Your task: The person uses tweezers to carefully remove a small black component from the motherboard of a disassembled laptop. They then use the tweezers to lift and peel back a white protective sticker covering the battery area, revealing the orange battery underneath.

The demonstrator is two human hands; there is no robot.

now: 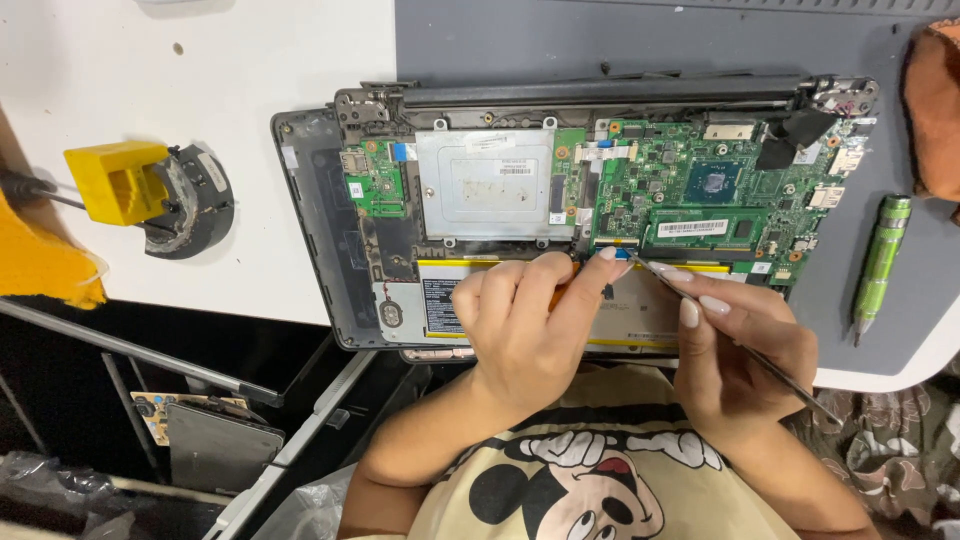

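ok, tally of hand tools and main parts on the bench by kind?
Thin metal probe, in the right hand: 1
Green screwdriver on the grey mat: 1
Opened laptop, base cover off: 1
Green main circuit board: 1
Silver drive caddy: 1
Yellow and black tool on the white table: 1
Total: 6
The left hand rests on the laptop's battery area.
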